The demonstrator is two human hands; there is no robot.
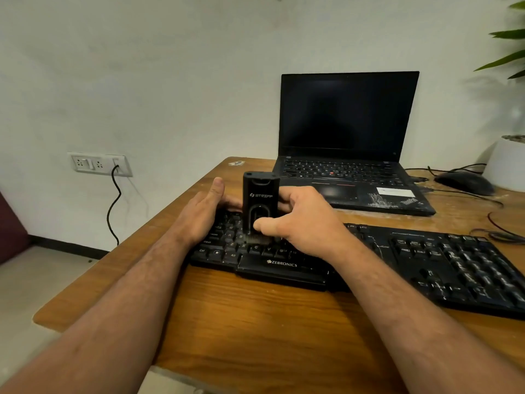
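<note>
A black keyboard lies across the wooden table. My right hand grips a black upright cleaning brush, thumb on its front, with the bristles down on the keys at the keyboard's left part. My left hand rests on the keyboard's far left end with the thumb up; its fingers reach behind the brush and are partly hidden.
An open black laptop with a dark screen stands behind the keyboard. A black mouse and cables lie at the right, beside a white plant pot. A wall socket with a black cord is at the left, past the table edge.
</note>
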